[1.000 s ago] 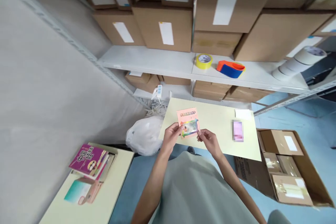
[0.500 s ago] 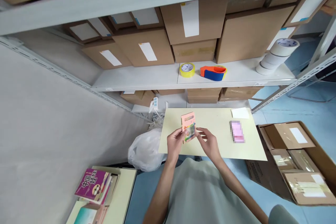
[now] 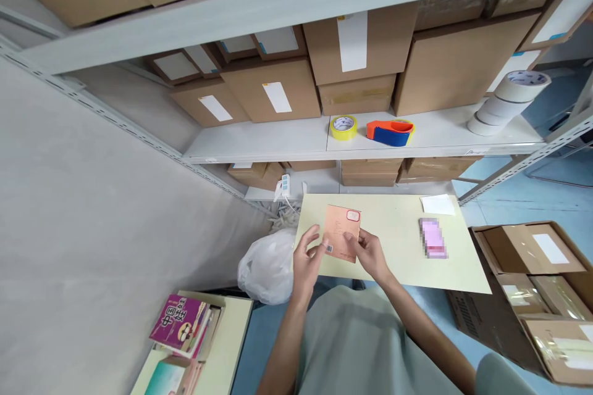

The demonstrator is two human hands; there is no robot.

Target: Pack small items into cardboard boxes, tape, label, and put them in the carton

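Note:
A thin salmon-pink booklet is held up over the pale yellow table, its back side with a barcode and a red-framed label facing me. My right hand grips its right edge, thumb on the face and fingers behind. At the booklet's left edge is my left hand, its fingers curved and apart; the thumb tip meets the lower left corner near the barcode. To the right on the table lie a blurred pink-purple item and a white paper.
Ahead, a shelf carries cardboard boxes, yellow tape, an orange-blue tape dispenser and stacked white rolls. A plastic bag sits left of the table, books lower left, an open carton at right.
The booklet has been turned over from its colourful picture side to its plain back. My left hand has loosened its hold on the left edge, while my right thumb now lies across the face.

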